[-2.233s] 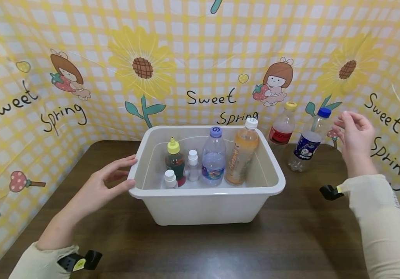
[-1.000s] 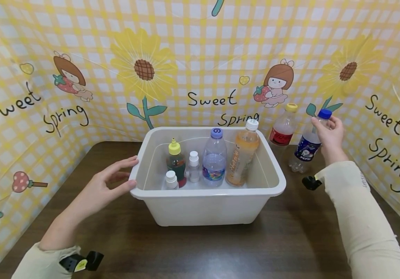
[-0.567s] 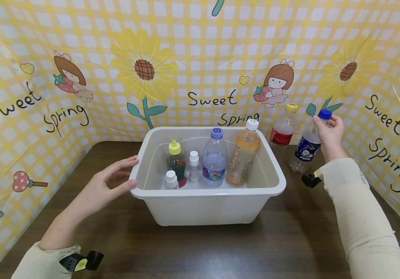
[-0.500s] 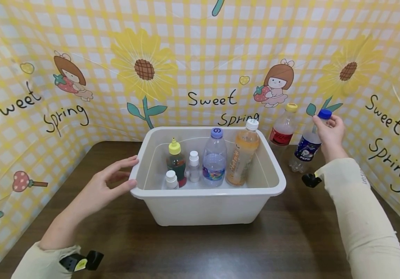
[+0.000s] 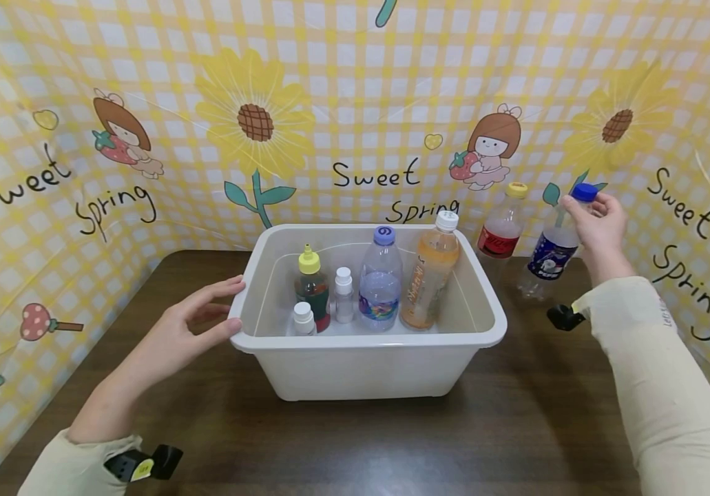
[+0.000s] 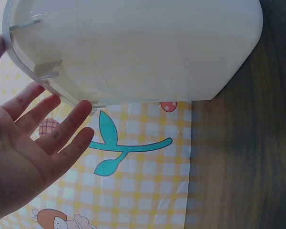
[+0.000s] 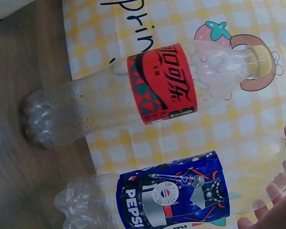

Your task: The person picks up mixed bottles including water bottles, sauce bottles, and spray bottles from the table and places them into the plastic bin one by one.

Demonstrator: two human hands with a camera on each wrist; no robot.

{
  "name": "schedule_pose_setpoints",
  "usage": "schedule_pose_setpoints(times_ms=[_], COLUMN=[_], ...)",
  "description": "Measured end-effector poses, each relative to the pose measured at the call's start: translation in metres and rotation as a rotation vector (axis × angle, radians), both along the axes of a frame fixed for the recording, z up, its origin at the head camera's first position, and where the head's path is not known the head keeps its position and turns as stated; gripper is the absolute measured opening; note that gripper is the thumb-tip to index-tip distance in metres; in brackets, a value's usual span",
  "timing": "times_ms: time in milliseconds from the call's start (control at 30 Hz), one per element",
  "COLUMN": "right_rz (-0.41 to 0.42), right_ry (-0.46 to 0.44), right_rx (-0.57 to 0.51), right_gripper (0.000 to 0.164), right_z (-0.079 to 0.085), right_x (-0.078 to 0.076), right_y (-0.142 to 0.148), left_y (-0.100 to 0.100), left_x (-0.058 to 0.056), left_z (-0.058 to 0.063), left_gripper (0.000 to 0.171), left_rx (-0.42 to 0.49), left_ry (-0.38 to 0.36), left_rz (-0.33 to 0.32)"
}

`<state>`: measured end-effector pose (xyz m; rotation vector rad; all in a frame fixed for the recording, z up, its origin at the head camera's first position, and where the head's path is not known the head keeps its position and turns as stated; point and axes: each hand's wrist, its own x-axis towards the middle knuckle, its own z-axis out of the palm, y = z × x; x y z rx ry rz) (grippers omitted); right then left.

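Observation:
My right hand (image 5: 602,222) grips a clear Pepsi bottle (image 5: 553,256) by its neck, just under the blue cap. The bottle leans slightly to the right; its blue label also faces the right wrist view, where only my fingertips show at the edge. Close to its left stands a Coca-Cola bottle (image 7: 162,83) with a red label and yellow cap. My left hand (image 5: 196,317) rests with extended fingers and thumb against the left rim of a white plastic tub (image 5: 367,372). In the left wrist view its fingers (image 6: 69,126) spread beside the tub's outer wall.
Inside the tub stand an orange-tinted bottle (image 5: 430,282), a purple-capped bottle (image 5: 381,282), a yellow-capped squeeze bottle (image 5: 311,282) and two small white-capped bottles. The dark wooden table (image 5: 355,448) ends at a yellow checked cloth (image 5: 355,103) behind and at the sides.
My right hand came in from the right, took the Pepsi bottle by the neck, and has now shifted it slightly up and right. My left hand stays at the tub's rim.

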<state>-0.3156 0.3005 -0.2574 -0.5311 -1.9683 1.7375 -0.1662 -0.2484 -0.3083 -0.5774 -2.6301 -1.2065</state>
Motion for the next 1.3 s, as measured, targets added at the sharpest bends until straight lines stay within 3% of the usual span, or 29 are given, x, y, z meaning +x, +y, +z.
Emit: schedule_pose_setpoints(times_ms=[167,400,733,967,1300], right_rz=[0.03,0.058,0.044,0.045,0.077], right_ry=[0.007,0.082,0.187,0.213,0.364], right_rx=[0.001,-0.043,-0.088,-0.098,-0.133], right_gripper=[0.032,0.032,0.027,0.027,0.023], right_z=[0.008,0.017,0.03,0.039,0.047], right_x=[0.007,0.016,0.024,0.032,0.041], right_y=[0.002,0.002,0.002,-0.003,-0.008], left_y=[0.0,0.0,0.0,-0.001,0.0], left_x=[0.0,0.0,0.0,0.0,0.0], left_z=[0.0,0.0,0.0,-0.001,-0.001], left_gripper=[0.048,0.048,0.048,0.048,0.048], left_rx=[0.0,-0.014,0.0,-0.004,-0.006], left_ry=[-0.004,-0.008,-0.014,-0.021,-0.026], left_rz=[0.001,0.013,0.006,0.01,0.014])
